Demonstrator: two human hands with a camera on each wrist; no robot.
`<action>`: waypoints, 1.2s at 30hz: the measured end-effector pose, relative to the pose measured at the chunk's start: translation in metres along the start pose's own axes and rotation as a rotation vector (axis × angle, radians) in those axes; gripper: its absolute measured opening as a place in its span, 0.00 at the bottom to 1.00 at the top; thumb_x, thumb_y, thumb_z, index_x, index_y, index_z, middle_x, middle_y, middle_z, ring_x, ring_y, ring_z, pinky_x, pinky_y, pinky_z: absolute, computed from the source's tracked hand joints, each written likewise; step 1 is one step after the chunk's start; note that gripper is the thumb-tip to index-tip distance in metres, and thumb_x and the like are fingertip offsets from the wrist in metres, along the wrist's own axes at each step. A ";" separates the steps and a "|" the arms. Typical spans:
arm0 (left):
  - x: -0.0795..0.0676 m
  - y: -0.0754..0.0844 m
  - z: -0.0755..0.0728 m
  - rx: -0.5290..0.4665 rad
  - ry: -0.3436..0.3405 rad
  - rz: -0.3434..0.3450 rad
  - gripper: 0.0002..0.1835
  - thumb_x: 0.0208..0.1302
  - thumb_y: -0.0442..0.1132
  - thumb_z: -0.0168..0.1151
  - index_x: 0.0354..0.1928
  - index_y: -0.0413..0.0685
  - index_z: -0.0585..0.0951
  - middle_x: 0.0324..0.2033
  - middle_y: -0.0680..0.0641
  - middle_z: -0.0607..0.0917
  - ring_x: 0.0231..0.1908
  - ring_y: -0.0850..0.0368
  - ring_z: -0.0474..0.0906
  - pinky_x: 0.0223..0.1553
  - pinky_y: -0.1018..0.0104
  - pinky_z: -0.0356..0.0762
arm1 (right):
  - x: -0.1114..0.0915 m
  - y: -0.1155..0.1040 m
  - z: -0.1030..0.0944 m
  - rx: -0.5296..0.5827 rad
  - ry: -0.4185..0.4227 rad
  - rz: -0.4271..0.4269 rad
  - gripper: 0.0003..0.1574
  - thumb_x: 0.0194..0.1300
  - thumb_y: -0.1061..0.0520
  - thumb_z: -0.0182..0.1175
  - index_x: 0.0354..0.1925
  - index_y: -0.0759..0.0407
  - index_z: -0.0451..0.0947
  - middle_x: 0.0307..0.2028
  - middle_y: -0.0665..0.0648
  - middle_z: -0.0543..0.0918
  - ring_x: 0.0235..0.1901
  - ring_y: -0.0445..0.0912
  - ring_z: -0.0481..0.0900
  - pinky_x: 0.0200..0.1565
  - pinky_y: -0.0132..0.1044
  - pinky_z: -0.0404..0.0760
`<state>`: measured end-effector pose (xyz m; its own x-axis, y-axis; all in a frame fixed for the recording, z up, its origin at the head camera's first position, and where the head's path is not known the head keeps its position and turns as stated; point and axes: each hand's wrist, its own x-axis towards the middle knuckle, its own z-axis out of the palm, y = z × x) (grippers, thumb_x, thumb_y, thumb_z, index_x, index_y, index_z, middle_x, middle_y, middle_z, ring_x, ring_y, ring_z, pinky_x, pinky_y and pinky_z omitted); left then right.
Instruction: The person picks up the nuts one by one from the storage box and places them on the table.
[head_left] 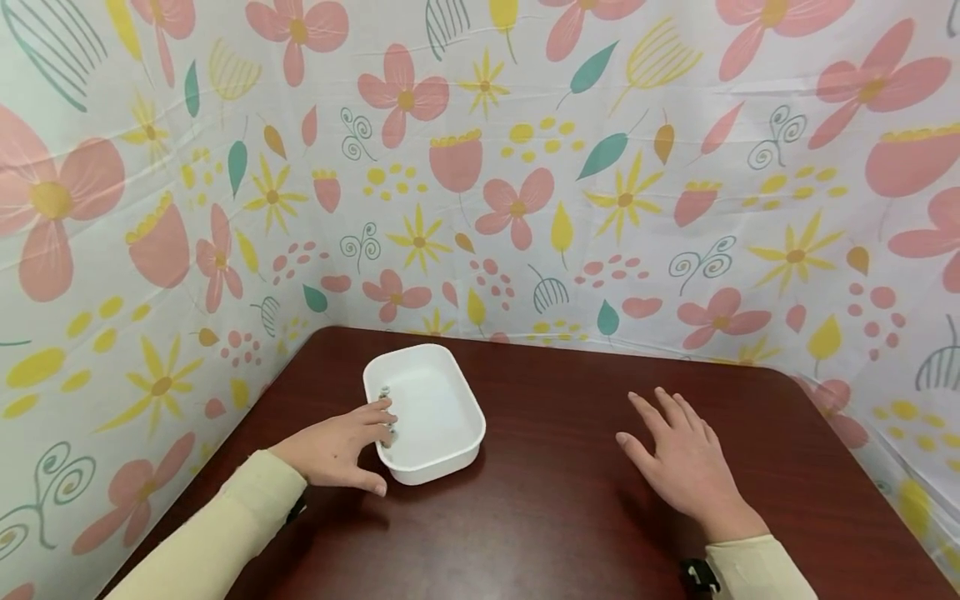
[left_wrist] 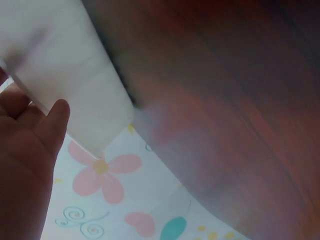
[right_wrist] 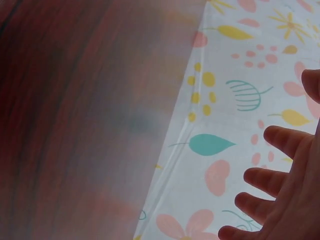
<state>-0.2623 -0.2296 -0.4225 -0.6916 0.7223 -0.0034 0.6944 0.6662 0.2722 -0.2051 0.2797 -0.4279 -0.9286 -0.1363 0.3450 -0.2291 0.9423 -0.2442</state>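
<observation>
A white rectangular basin (head_left: 431, 408) with rounded corners stands on the dark wooden table, left of centre. My left hand (head_left: 333, 446) is at its near left side, fingers spread and reaching over the rim, the thumb apart from them outside the wall. Small grey-green marks (head_left: 385, 392) show beside those fingertips, against the basin's inner wall; what they are is too small to make out. In the left wrist view the thumb (left_wrist: 59, 112) overlaps the basin's pale side. Well to the right, my right hand (head_left: 686, 462) hovers over the table, fingers spread, holding nothing.
The dark reddish-brown table (head_left: 540, 517) has rounded far corners. Behind it and along its left and right sides hangs a white cloth (head_left: 517, 267) printed with pink, yellow and teal flowers and leaves. Pale sleeves (head_left: 217, 533) cover both forearms.
</observation>
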 end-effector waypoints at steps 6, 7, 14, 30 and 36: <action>0.017 0.010 0.009 0.057 0.020 0.058 0.35 0.48 0.70 0.73 0.44 0.49 0.78 0.64 0.48 0.73 0.76 0.47 0.52 0.67 0.55 0.66 | 0.001 -0.001 0.001 -0.001 0.015 -0.008 0.43 0.72 0.32 0.53 0.73 0.55 0.64 0.71 0.73 0.61 0.71 0.70 0.53 0.59 0.74 0.56; 0.020 0.012 0.010 0.060 0.022 0.069 0.36 0.47 0.70 0.74 0.42 0.48 0.77 0.62 0.48 0.74 0.76 0.48 0.52 0.67 0.56 0.65 | 0.001 -0.001 0.001 0.000 0.016 -0.009 0.43 0.72 0.32 0.53 0.73 0.55 0.65 0.71 0.73 0.61 0.71 0.70 0.53 0.59 0.74 0.56; 0.040 0.027 0.021 0.110 0.040 0.127 0.39 0.41 0.76 0.71 0.38 0.52 0.72 0.56 0.52 0.76 0.75 0.53 0.55 0.66 0.62 0.66 | 0.003 -0.004 0.000 0.006 0.016 -0.024 0.43 0.72 0.32 0.53 0.73 0.55 0.65 0.71 0.73 0.61 0.71 0.70 0.53 0.60 0.74 0.56; 0.079 0.074 0.044 0.215 0.122 0.395 0.38 0.43 0.80 0.66 0.27 0.54 0.67 0.36 0.59 0.70 0.52 0.61 0.66 0.54 0.73 0.66 | 0.007 -0.016 0.001 0.047 0.037 -0.061 0.43 0.71 0.33 0.55 0.72 0.55 0.67 0.71 0.73 0.62 0.71 0.70 0.55 0.62 0.71 0.57; 0.091 0.089 0.051 0.227 0.139 0.407 0.39 0.42 0.83 0.64 0.25 0.57 0.61 0.29 0.61 0.64 0.40 0.63 0.62 0.42 0.74 0.63 | 0.013 -0.027 -0.002 0.066 0.045 -0.096 0.42 0.71 0.34 0.56 0.72 0.55 0.68 0.70 0.72 0.64 0.71 0.70 0.55 0.63 0.70 0.57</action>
<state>-0.2533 -0.0948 -0.4477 -0.3641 0.9114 0.1920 0.9292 0.3696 0.0075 -0.2105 0.2534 -0.4152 -0.8879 -0.2093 0.4095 -0.3360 0.9033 -0.2669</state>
